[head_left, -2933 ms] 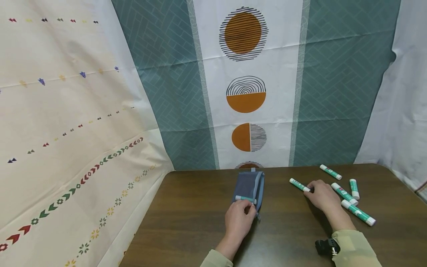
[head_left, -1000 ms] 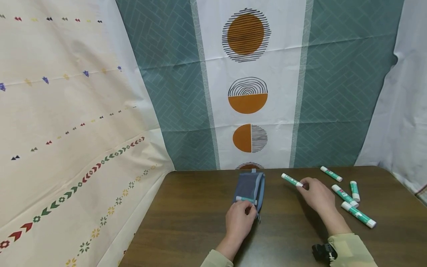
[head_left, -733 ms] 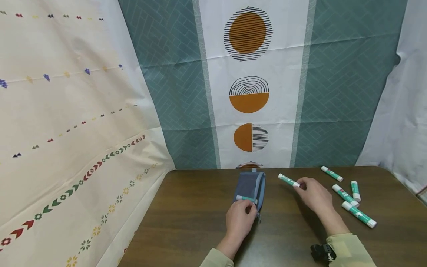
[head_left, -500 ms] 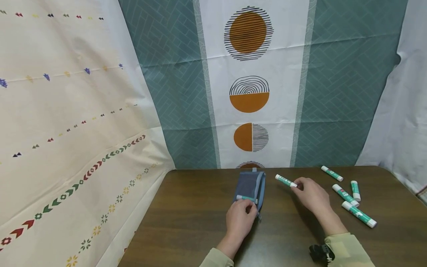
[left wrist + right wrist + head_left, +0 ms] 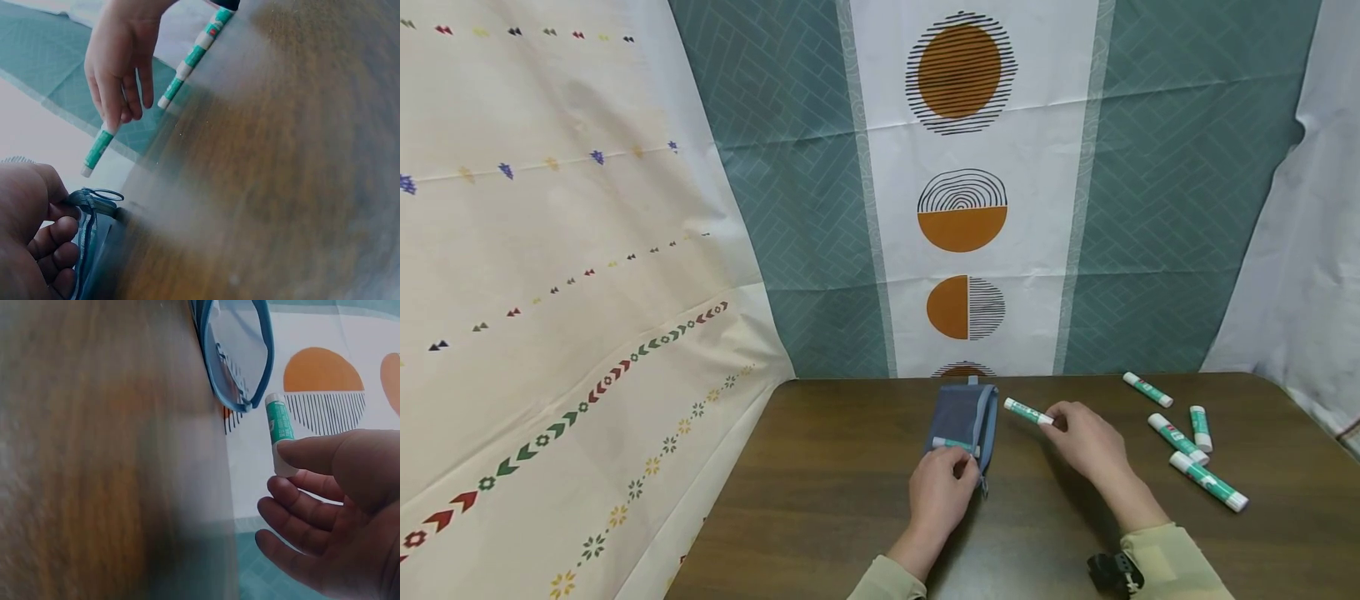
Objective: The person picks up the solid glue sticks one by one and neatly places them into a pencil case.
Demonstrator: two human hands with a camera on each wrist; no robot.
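A blue-grey zip pouch (image 5: 957,410) of see-through mesh lies on the table, its mouth spread apart toward the right, as the right wrist view shows. One glue stick (image 5: 953,443) shows inside its near end. My left hand (image 5: 942,492) pinches the pouch's near end beside the zip pull (image 5: 105,195). In my right hand (image 5: 1086,442), thumb and fingers pinch the white end of a green-and-white glue stick (image 5: 1027,411). Its other end points at the pouch's mouth, a short gap away. The rest of the pouch's inside is hidden in the head view.
Several more glue sticks lie on the right of the wooden table (image 5: 820,500): one (image 5: 1147,389) near the back edge, a short one (image 5: 1200,428), and two longer ones (image 5: 1208,481) nearer me. Patterned cloths (image 5: 797,208) hang behind and to the left.
My right hand has lifted the glue stick and carried it left, from beside the other sticks to near the pouch. The left hand keeps its grip on the pouch.
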